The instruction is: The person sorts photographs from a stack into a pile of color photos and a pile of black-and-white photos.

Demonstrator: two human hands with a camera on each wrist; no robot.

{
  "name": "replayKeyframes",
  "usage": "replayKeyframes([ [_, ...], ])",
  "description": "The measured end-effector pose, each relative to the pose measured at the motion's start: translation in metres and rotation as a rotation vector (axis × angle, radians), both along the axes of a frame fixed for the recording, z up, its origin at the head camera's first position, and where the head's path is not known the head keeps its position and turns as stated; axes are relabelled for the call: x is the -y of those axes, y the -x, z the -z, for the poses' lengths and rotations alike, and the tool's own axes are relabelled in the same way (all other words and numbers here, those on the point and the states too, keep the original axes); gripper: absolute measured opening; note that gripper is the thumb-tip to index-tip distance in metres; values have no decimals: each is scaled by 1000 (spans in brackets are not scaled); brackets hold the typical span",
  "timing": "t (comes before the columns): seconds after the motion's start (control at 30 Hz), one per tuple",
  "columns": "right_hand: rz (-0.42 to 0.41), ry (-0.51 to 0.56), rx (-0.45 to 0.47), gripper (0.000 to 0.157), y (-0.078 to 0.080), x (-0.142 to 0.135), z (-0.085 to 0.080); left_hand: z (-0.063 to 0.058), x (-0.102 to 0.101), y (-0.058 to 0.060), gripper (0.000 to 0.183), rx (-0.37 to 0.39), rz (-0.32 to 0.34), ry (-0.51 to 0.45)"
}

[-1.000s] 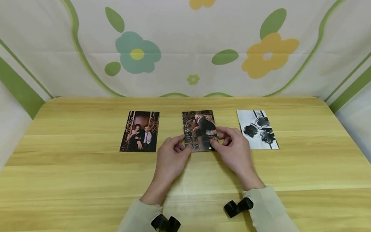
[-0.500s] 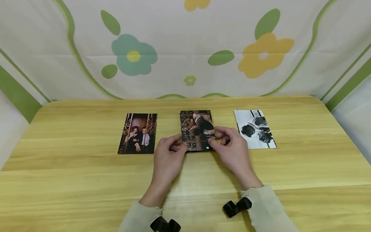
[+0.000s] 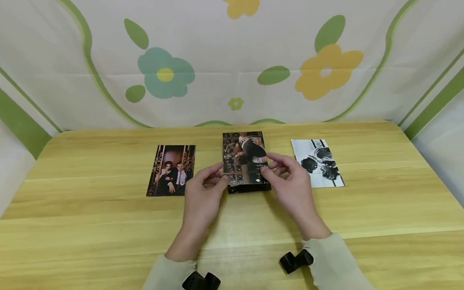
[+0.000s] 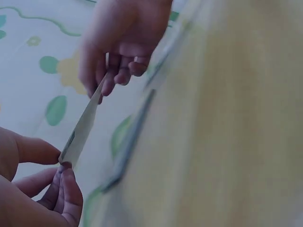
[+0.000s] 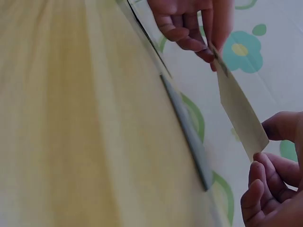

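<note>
Lifted since half a second earlier, a photo card (image 3: 244, 155) showing a figure in dark clothing now rises above a dark stack (image 3: 249, 188), whose near edge shows more widely beneath it. A person's left hand (image 3: 204, 193) pinches the card's left edge between thumb and fingers, while the right hand (image 3: 289, 179) pinches the opposite edge the same way. Both wrist views catch the card in midair, tilted, its pale underside exposed and apart from the stack, which lies on the wood-grain table (image 3: 100, 248). Flanking the pair of hands, two more pictures lie flat: a color photo (image 3: 171, 171) of two seated people, near the left hand, and a black-and-white photo (image 3: 318, 162), just beside the right and partly covered by it. Light sleeves (image 3: 163, 284) cover the forearms, each with a black device (image 3: 202, 283) at the wrist. Behind the table hangs a white cloth (image 3: 210, 41) printed with green leaves and teal and yellow flowers.
</note>
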State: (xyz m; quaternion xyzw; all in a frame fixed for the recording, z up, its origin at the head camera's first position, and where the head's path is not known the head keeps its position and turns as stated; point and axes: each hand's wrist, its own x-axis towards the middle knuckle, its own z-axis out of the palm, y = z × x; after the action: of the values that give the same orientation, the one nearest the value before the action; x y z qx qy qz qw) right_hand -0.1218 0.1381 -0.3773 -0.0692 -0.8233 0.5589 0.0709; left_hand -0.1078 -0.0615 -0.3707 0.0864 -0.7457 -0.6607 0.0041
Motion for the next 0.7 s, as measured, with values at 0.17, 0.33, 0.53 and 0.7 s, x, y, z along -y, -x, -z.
replayKeyframes([
  [0.17,-5,64,-32,37,-2,2,-11,-13,6,-1,41,-13,12,-24],
  [0.33,-6,74,-24,37,-3,3,-13,-17,7,-2,41,-5,13,-23],
  [0.53,-14,79,-15,38,-4,4,-13,-18,9,-2,40,-9,5,-21],
  [0.7,-40,78,2,41,-3,8,-14,-18,13,-1,40,4,3,3],
])
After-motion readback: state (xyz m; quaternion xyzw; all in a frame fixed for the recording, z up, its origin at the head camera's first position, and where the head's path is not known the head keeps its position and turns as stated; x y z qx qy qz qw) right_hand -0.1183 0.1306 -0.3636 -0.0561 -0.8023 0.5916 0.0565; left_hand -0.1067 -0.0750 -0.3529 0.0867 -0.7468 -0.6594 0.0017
